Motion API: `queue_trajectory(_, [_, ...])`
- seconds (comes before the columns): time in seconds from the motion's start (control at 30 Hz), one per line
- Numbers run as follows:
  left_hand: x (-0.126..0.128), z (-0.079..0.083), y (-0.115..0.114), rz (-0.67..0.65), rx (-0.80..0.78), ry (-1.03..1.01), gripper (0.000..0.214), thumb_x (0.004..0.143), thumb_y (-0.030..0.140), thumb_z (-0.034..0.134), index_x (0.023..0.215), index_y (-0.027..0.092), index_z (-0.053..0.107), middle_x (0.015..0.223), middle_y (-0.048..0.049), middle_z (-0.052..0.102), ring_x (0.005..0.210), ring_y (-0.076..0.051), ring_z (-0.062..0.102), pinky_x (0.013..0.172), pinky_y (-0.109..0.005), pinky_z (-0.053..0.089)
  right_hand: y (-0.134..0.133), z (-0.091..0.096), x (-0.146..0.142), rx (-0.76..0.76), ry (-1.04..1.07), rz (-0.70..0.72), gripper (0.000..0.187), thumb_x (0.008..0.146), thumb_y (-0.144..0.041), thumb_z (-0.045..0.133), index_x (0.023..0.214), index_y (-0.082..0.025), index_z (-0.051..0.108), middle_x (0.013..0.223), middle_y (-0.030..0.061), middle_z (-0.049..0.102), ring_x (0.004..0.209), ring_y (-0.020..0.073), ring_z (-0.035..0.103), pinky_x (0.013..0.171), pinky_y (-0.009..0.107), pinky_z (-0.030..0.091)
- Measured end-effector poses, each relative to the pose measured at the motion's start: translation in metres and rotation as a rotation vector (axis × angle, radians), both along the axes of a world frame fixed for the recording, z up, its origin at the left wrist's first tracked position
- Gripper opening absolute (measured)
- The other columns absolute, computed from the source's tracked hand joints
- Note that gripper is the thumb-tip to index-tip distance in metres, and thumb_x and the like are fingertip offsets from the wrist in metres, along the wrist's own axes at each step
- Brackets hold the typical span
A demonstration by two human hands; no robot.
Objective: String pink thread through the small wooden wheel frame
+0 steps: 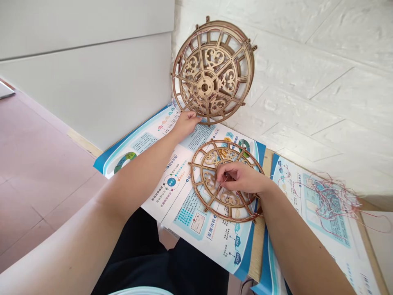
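Observation:
A stack of round, wheel-like wooden frames (pixel 205 87) with scroll cut-outs leans upright against the wall. My left hand (pixel 187 124) is at its lower rim, fingers curled closed on the edge; the fingertips are partly hidden. Closer to me, another openwork wooden wheel (pixel 211 201) lies flat on the printed sheet. Over its middle is my right hand (pixel 241 177), thumb and fingers pinched together on a thin wire (pixel 220 189). The hand covers the hub. Reddish wires run along the wheel's lower right part.
A loose tangle of thin red and white wire (pixel 336 200) lies at the right on a second printed poster (pixel 310 184). A wooden strip (pixel 256 250) shows between the posters. The white brick-pattern wall (pixel 294 90) stands behind, and a grey panel (pixel 101 86) rises at left.

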State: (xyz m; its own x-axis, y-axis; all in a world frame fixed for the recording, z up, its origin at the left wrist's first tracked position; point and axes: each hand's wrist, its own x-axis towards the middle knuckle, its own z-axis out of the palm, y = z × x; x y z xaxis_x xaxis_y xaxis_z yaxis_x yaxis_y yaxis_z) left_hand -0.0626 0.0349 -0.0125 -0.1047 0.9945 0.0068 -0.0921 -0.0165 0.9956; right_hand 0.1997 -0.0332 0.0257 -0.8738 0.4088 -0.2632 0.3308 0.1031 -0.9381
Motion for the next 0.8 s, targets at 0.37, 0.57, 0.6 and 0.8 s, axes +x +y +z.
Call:
queue_trajectory(0.37, [0.0,-0.002,0.001,0.051,0.043,0.056,0.047,0.083,0.029,0.066,0.066,0.024,0.023,0.053,0.0063,0.022,0.049,-0.01,0.029,0.049,-0.026,0.024,0.001,0.0,0.002,-0.016,-0.015,-0.004,0.01,0.075,-0.017,0.066,0.085,-0.019,0.068,0.086,0.0019,0.067,0.077,0.0152,0.063,0.068,0.026,0.051])
queue_trajectory(0.57, [-0.002,-0.002,0.002,0.092,0.069,0.078,0.041,0.083,0.021,0.06,0.063,0.023,0.024,0.052,0.0067,0.024,0.049,-0.01,0.029,0.052,-0.027,0.026,-0.001,0.007,-0.001,0.043,-0.063,0.02,0.011,0.075,-0.017,0.063,0.084,-0.02,0.068,0.087,0.0018,0.066,0.077,0.0157,0.062,0.068,0.027,0.05])
queue_trajectory(0.6, [-0.002,-0.001,0.0,0.095,0.103,0.142,0.04,0.082,0.021,0.06,0.061,0.023,0.027,0.053,0.0065,0.027,0.051,-0.01,0.03,0.053,-0.028,0.027,-0.002,0.007,-0.003,0.065,-0.082,0.023,0.011,0.075,-0.017,0.063,0.084,-0.019,0.068,0.087,0.0019,0.066,0.077,0.0157,0.062,0.068,0.027,0.049])
queue_trajectory(0.8, [0.004,0.002,-0.01,-0.086,0.276,0.519,0.026,0.079,0.023,0.06,0.062,0.02,0.041,0.06,0.0043,0.045,0.061,-0.012,0.04,0.061,-0.028,0.032,-0.008,0.026,-0.014,0.268,-0.173,0.011,0.007,0.082,-0.019,0.06,0.084,-0.02,0.066,0.087,0.002,0.064,0.079,0.0162,0.06,0.072,0.029,0.048])
